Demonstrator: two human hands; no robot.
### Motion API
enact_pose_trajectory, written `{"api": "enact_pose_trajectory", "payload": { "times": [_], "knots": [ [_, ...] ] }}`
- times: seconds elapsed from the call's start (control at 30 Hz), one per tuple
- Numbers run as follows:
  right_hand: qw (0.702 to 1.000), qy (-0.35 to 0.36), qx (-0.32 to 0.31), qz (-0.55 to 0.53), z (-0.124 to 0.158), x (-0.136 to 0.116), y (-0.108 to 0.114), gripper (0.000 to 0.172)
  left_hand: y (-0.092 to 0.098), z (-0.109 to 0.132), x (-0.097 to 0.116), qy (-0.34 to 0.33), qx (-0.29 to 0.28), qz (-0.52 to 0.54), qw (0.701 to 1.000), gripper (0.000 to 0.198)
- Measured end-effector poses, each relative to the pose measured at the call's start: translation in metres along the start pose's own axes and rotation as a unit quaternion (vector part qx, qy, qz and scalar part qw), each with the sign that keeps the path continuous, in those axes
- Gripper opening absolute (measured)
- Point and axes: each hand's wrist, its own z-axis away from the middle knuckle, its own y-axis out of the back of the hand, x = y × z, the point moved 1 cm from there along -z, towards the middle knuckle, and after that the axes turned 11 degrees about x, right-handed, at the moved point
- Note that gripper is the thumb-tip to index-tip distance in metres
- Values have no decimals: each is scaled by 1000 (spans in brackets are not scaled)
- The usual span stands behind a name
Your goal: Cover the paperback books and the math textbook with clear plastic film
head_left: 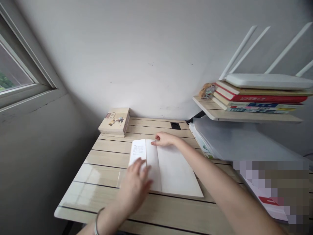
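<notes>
An open book [177, 171] lies on the desk, with a blank right page and a narrow flap printed with small text [138, 150] on its left side. My right hand [166, 139] reaches to the book's top edge, its thumb and forefinger pinched over the upper margin of a page near the fold. Slightly blurred, my left hand [135, 182] is over the lower left part of the book with its fingers apart and nothing seen in them. It covers part of the flap; whether it touches the paper I cannot tell. A bracelet is on my left wrist.
Stacked books [114, 122] stand at the desk's [97, 176] back left. On the right, a raised shelf [227, 115] bears books [264, 98], a small ornament [206, 90] and a white router [269, 80]. Below it are papers in a clear plastic sleeve [227, 137].
</notes>
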Motion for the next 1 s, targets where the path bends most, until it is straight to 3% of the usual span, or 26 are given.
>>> {"api": "enact_pose_trajectory", "payload": {
  "times": [0.1, 0.23, 0.4, 0.5, 0.6, 0.67, 0.73, 0.83, 0.93, 1.0],
  "knots": [
    [998, -25, -48, 18, 3, 8, 10, 54, -15, 12, 39, -176, -81, -34, 981, 38],
    [998, -47, -49, 17, 7, 16, 12, 52, -41, 24, 55, -211, -79, -106, 969, 34],
    [997, -61, -36, -10, 10, 22, 6, 50, -50, 24, 48, -171, -119, -55, 977, 33],
    [997, -64, -18, -41, 13, 25, 3, 49, -35, 6, 32, -111, -173, 82, 975, 34],
    [996, -67, -11, -53, 17, 26, 2, 48, -16, -20, 8, -1, -206, 248, 947, 31],
    [996, -68, -10, -52, 18, 25, 2, 47, -6, -35, -5, 69, -161, 265, 948, 29],
    [996, -69, -10, -48, 19, 24, 3, 48, -1, -41, -7, 76, -126, 234, 961, 28],
    [996, -71, -14, -42, 18, 22, 5, 49, -6, -31, 9, -28, -133, 153, 979, 30],
    [996, -77, -22, -47, 15, 23, 5, 50, -21, -11, 31, -159, -141, 47, 976, 33],
    [995, -75, -27, -54, 14, 24, 4, 49, -31, 1, 38, -210, -125, -11, 970, 31]
  ]
}}
